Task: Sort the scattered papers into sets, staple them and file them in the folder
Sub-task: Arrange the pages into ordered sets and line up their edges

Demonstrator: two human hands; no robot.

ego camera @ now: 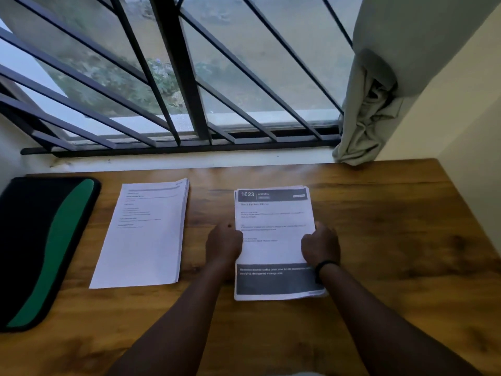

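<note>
Wooden desk point(379, 213) under barred window: left hand point(223, 244), right hand point(320, 246) gripping printed stack point(273, 221), squaring edges; stapling next, stapler unseen.

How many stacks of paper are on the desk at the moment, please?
2. One paper stack lies untouched between the folder and the hands; the other stack is gripped at its sides by the left hand and right hand.

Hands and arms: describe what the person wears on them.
Both forearms are bare, with no sleeves in view. The left hand carries no ring, watch or glove. The right hand is also ungloved, with a thin black band around its wrist.
</note>
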